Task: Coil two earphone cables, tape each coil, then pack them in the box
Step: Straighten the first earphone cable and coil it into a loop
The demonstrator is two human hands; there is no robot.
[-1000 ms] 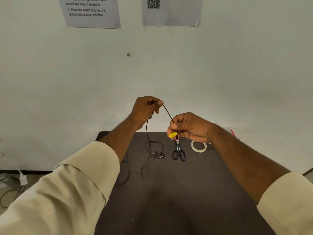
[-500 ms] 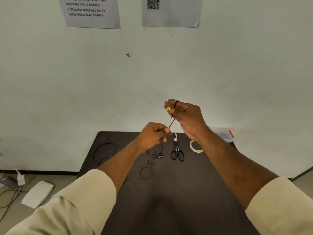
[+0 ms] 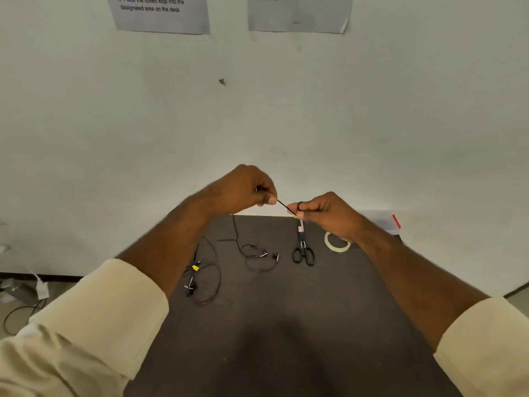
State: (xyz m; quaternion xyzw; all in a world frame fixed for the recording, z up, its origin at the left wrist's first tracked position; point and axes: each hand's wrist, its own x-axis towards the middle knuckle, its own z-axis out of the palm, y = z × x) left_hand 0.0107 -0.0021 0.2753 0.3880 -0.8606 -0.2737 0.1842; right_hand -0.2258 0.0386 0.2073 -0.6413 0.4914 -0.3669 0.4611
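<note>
box (image 3: 383,223) mostly hidden, tape roll (image 3: 333,246) partly hidden

Both hands are hovering above the table's far edge, left hand (image 3: 243,190) and right hand (image 3: 326,213) close together, a taut cable (image 3: 283,207) bridging the narrow gap between them. Below them, the far half of the table (image 3: 286,353) is carrying the clutter: a second cable (image 3: 204,279) is sprawling at left, the held cable's earbud end (image 3: 259,255) is lying at centre, scissors (image 3: 303,250) are sitting just right of it, and a tape roll (image 3: 337,242) is lying partly under the right wrist. A box (image 3: 383,223) is sitting at the far right corner. The near half is showing bare dark surface between the forearms. The wall is closing off the far side.
</note>
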